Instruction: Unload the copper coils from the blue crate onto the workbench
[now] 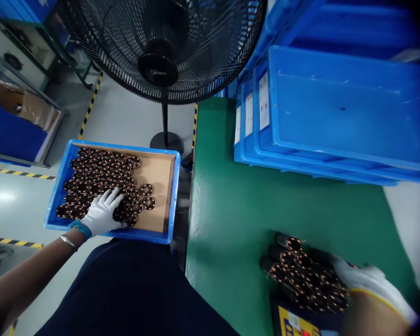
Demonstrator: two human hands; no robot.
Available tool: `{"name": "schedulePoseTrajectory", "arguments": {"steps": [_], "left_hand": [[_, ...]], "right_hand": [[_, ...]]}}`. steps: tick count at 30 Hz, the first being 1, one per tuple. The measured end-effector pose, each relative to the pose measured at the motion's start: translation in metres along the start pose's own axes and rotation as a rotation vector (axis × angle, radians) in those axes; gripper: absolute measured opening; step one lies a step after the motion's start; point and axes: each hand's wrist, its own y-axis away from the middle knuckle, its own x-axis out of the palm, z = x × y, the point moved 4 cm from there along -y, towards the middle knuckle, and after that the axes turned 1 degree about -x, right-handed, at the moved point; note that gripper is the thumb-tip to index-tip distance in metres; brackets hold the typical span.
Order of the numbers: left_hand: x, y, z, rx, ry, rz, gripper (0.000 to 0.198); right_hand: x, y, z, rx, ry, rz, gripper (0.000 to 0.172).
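My left hand (pixel 103 214), in a white glove, lies on the copper-wound motor stators (pixel 101 177) standing in rows in a blue tray (pixel 175 196). Its fingers are spread, and the thumb reaches down beside the stators near the tray's front side. At the lower right, my gloved right hand (pixel 367 280) is at the right side of a pile of stators (pixel 301 275) lying on their sides on the green table. Motion smears this hand, and its fingers cannot be made out. A blurred dark cylinder (pixel 322 256) is close to its fingertips.
Stacked blue bins (pixel 343 112) stand on the far right of the green table (pixel 224 224). A black fan (pixel 161 60) stands on the floor ahead. Cardboard (pixel 161 172) lines the tray's right part. A yellow-labelled box (pixel 297 324) sits below the pile.
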Motion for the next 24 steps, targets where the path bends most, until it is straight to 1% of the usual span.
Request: {"name": "schedulePoseTrajectory", "arguments": {"steps": [1,2,3,4,5,6,7,8,9,10,11,13,16,21,24], "left_hand": [[-0.001,-0.001,0.000,-0.003,0.003,0.006,0.101],[-0.002,-0.002,0.000,-0.004,0.009,0.011,0.099],[-0.003,-0.003,0.001,-0.002,0.015,0.017,0.097],[-0.003,-0.004,0.002,0.003,0.021,0.026,0.095],[-0.004,-0.004,0.003,0.009,0.027,0.036,0.092],[-0.004,-0.003,0.004,0.021,0.031,0.046,0.090],[-0.004,-0.003,0.006,0.042,0.033,0.052,0.088],[-0.004,-0.002,0.008,0.071,0.032,0.054,0.085],[-0.004,-0.002,0.009,0.109,0.028,0.055,0.082],[-0.005,-0.001,0.010,0.152,0.023,0.057,0.080],[-0.006,0.000,0.011,0.195,0.015,0.057,0.078],[-0.007,0.001,0.012,0.259,-0.002,0.061,0.075],[-0.006,0.001,0.012,0.269,-0.009,0.042,0.066],[0.006,0.005,0.014,0.245,0.057,-0.035,0.049],[0.007,0.003,0.012,0.237,0.092,0.000,0.046]], "right_hand": [[0.004,0.011,0.023,0.171,0.061,-0.169,0.083],[0.017,0.025,0.058,0.239,0.091,-0.232,0.082],[0.039,0.041,0.103,0.184,0.060,-0.208,0.080],[0.066,0.058,0.156,0.000,-0.005,-0.120,0.077],[0.097,0.078,0.214,-0.243,-0.054,0.016,0.075],[0.129,0.100,0.270,-0.502,-0.062,0.190,0.074],[0.159,0.122,0.319,-0.717,-0.047,0.338,0.073],[0.185,0.140,0.360,-0.862,-0.015,0.434,0.072],[0.206,0.151,0.391,-0.902,0.017,0.456,0.073],[0.222,0.157,0.414,-0.892,0.062,0.456,0.077],[0.236,0.161,0.430,-0.878,0.115,0.460,0.078],[0.251,0.165,0.446,-0.865,0.213,0.460,0.080],[0.259,0.170,0.451,-0.861,0.293,0.449,0.076],[0.266,0.183,0.457,-0.705,0.370,0.350,0.071],[0.273,0.187,0.462,-0.609,0.430,0.335,0.066]]}}
